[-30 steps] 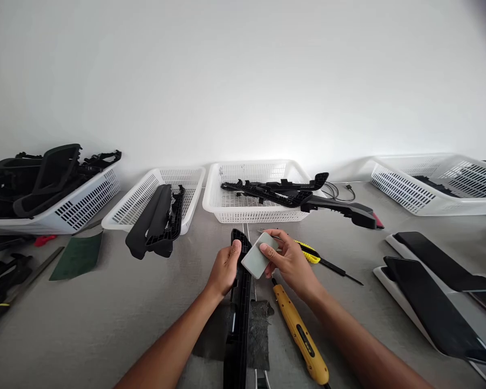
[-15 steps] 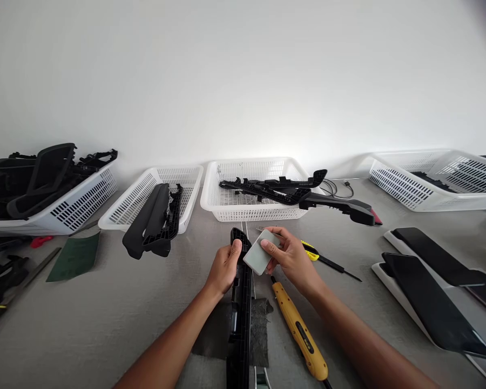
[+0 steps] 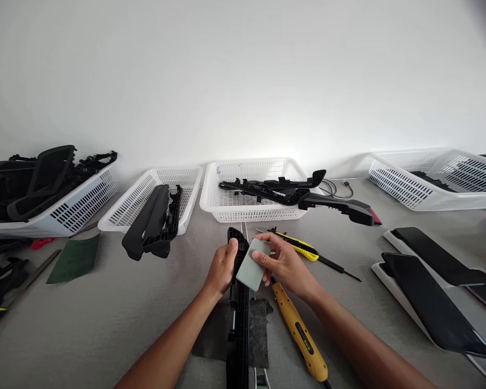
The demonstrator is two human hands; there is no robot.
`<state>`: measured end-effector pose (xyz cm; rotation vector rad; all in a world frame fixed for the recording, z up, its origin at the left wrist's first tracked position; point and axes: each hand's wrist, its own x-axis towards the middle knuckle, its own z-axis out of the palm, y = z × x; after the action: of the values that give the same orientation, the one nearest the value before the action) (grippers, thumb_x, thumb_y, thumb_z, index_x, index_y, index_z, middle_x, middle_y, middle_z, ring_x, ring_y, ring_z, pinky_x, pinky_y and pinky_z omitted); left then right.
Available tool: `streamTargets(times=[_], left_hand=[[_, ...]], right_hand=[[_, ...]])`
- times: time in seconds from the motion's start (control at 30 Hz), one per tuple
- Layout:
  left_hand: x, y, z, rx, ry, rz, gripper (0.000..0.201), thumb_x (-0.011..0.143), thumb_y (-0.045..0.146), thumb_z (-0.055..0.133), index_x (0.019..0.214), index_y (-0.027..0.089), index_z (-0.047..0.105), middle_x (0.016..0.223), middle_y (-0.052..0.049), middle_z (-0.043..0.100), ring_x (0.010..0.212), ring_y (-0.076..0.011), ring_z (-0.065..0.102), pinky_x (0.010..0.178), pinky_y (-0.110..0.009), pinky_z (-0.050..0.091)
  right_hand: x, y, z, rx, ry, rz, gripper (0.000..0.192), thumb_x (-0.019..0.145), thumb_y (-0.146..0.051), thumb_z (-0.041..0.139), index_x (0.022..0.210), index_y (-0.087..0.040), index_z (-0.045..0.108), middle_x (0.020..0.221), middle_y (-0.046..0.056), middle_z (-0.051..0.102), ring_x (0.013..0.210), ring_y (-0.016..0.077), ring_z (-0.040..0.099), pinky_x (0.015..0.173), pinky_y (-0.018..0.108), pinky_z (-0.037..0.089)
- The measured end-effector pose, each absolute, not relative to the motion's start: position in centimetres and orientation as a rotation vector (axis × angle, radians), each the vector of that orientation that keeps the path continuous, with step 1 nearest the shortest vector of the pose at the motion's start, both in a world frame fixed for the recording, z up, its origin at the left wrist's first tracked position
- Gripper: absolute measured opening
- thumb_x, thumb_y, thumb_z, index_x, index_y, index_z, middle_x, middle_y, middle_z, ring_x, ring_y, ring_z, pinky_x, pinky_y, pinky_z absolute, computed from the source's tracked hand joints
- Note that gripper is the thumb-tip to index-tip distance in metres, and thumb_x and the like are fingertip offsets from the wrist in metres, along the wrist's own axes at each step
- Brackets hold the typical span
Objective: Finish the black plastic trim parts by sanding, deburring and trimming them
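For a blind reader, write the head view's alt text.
The left hand grips a long black plastic part; the right hand holds a flat grey rectangular block at its edge. White perforated plastic baskets stand behind.

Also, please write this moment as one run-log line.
left hand: holds black plastic part | right hand: holds pale grey block | orange-yellow tool: on table

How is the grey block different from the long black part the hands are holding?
The grey block is pale, while the black part is dark. The grey block is short and smooth-faced; the black part is long and narrow, with ribs and hollows. The right hand holds the grey block, and the left hand holds the black part. Both are held.
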<state>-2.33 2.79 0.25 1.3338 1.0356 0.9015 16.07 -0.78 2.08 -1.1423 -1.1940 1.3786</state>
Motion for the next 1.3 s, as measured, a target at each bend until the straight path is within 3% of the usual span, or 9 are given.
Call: streamTargets(times=[0.13,0.27,0.43,0.67,0.9,1.13,1.3], left_hand=[[-2.5,2.9,0.5,1.267,1.019,0.874,0.079,0.087,0.096,0.043,0.065,0.021,0.055,0.060,-0.002,0.059,0.055,-0.0192,0.056,0.053,-0.031,0.044],[-2.7,3.0,0.2,1.299,0.982,0.848,0.077,0.086,0.095,0.048,0.062,0.021,0.049,0.058,0.000,0.052,0.055,-0.0156,0.048,0.053,-0.029,0.038],[-2.9,3.1,-0.1,1.286,0.971,0.806,0.078,0.087,0.095,0.045,0.063,0.021,0.050,0.058,0.000,0.050,0.054,-0.0157,0.047,0.052,-0.029,0.035],[-2.8,2.8,0.5,1.292,0.919,0.761,0.077,0.086,0.093,0.054,0.063,0.020,0.051,0.059,0.000,0.051,0.056,-0.0146,0.046,0.053,-0.028,0.035],[-2.7,2.9,0.4,1.257,1.016,0.847,0.080,0.086,0.096,0.045,0.061,0.021,0.055,0.054,-0.002,0.057,0.050,-0.0187,0.056,0.050,-0.030,0.043],[-2.3,3.1,0.0,1.245,1.105,0.998,0.079,0.083,0.098,0.046,0.058,0.023,0.048,0.052,0.001,0.051,0.050,-0.0166,0.049,0.050,-0.030,0.041],[-2.5,3.1,0.1,1.227,1.083,0.964,0.079,0.085,0.098,0.043,0.061,0.023,0.050,0.054,-0.001,0.053,0.050,-0.0181,0.051,0.050,-0.031,0.042]], right_hand=[[16.3,-0.8,2.4,-1.111,-1.249,1.455,0.055,0.083,-0.059,0.087,0.118,-0.025,0.061,0.096,0.000,0.069,0.048,0.0096,0.060,0.044,0.026,0.053],[16.8,-0.6,2.5,-1.129,-1.194,1.366,0.052,0.084,-0.058,0.087,0.110,-0.026,0.054,0.089,-0.004,0.067,0.046,0.0087,0.057,0.043,0.024,0.050],[16.4,-1.2,2.8,-1.020,-1.314,1.561,0.050,0.083,-0.053,0.091,0.103,-0.025,0.056,0.086,-0.004,0.065,0.054,0.0084,0.054,0.045,0.020,0.045],[17.0,-0.4,2.5,-1.124,-1.201,1.336,0.054,0.084,-0.062,0.086,0.108,-0.024,0.056,0.087,-0.003,0.064,0.053,0.0088,0.054,0.046,0.024,0.051],[15.7,-1.4,2.5,-0.999,-1.283,1.568,0.056,0.083,-0.058,0.089,0.104,-0.024,0.050,0.091,-0.004,0.065,0.052,0.0066,0.057,0.045,0.020,0.050],[16.1,-0.6,1.9,-1.156,-1.180,1.380,0.061,0.082,-0.066,0.085,0.110,-0.025,0.049,0.095,-0.003,0.066,0.046,0.0097,0.064,0.040,0.023,0.050],[15.7,-1.0,1.9,-1.078,-1.235,1.505,0.059,0.082,-0.060,0.087,0.109,-0.025,0.049,0.092,-0.004,0.066,0.048,0.0097,0.063,0.042,0.024,0.054]])
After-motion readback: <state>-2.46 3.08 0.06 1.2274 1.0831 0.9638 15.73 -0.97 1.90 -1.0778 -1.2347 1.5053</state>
